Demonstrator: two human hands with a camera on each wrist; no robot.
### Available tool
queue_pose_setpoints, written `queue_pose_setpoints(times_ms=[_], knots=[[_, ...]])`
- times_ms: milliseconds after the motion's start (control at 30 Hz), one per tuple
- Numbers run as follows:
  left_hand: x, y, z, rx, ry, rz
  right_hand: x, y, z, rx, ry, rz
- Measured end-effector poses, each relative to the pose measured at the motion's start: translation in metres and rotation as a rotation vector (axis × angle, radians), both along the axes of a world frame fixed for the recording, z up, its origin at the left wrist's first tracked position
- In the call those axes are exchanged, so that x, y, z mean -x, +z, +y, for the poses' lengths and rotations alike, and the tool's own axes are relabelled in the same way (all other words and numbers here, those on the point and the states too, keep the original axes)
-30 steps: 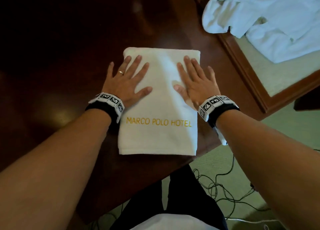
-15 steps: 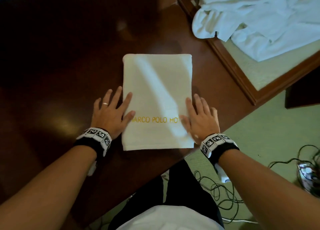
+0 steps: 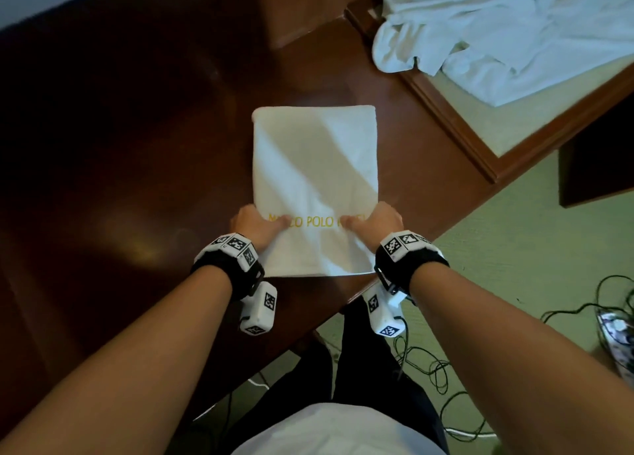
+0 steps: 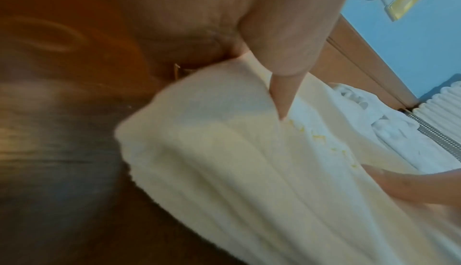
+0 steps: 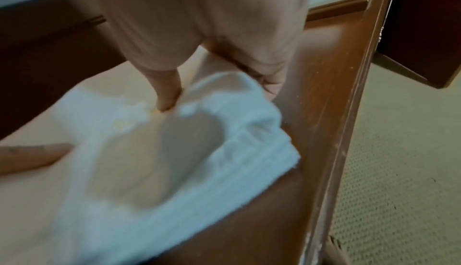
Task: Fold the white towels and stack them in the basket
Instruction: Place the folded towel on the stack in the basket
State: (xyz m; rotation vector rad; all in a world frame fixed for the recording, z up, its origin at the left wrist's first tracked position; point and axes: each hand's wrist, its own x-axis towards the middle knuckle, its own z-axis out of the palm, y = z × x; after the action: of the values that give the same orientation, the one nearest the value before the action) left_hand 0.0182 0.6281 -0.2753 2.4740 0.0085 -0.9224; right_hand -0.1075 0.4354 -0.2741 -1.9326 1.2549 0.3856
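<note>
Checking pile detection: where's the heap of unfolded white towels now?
Head view, upper right: the heap of unfolded white towels lies on a wood-framed surface, beyond the dark wooden table.

White towel point(image 3: 314, 166), folded rectangle, gold lettering, flat on table

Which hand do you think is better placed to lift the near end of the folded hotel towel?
Neither alone: the left hand and right hand each pinch a side edge of the folded hotel towel at the lettering, level and symmetric, so both together probably suit the fold.
</note>
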Motion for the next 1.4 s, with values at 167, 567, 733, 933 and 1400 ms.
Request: queue_pose_setpoints(times_ms=[167,567,733,933,1400], knots=[[0.012,0.026,-0.011,0.12,-0.015,-0.067,0.006,0.035,-0.002,0.057,-0.05,-0.05],[0.019,0.166,-0.141,0.429,-0.216,-0.371,0.035,0.175,-0.102,0.19,-0.178,-0.37],[0.033,0.209,-0.226,0.55,-0.299,-0.401,0.063,0.216,-0.179,0.308,-0.22,-0.416],[0.074,0.242,-0.358,0.639,-0.384,-0.448,0.116,0.246,-0.295,0.429,-0.288,-0.428],[0.179,0.278,-0.661,0.86,-0.487,-0.432,0.25,0.295,-0.554,0.579,-0.474,-0.437]])
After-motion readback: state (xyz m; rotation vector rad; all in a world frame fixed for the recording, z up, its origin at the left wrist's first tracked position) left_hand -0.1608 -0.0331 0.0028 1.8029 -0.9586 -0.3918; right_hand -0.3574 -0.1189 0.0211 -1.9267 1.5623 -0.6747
